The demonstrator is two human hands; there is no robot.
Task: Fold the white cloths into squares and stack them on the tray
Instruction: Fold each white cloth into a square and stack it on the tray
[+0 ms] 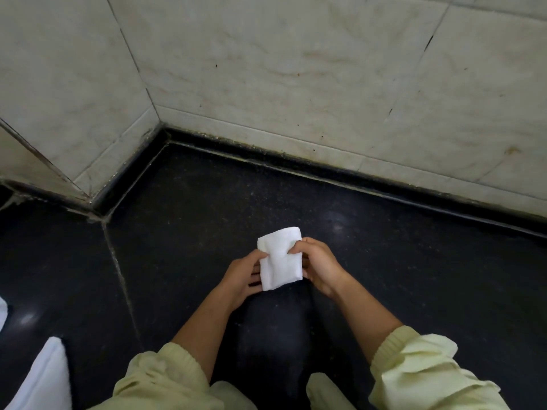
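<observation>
Both hands hold one folded white cloth over a dark stone surface.

Left hand (245, 276) grips the white cloth (279, 258) at its left edge, thumb on top and fingers underneath. Right hand (319, 267) pinches the right edge, fingers curled. The cloth is folded to a small rectangle with a soft crease down the middle; whether it touches the dark stone surface (192, 226) cannot be told. Nearer than the cloth are pale yellow sleeves (420, 365), pushed up the forearms. Beyond the cloth, a black skirting strip (296, 162) runs under stained marble wall tiles (281, 69), which meet in a corner to the upper left. Far to the cloth's lower left is a white fabric mass (44, 377), cut off by the frame edge and unidentifiable.
</observation>
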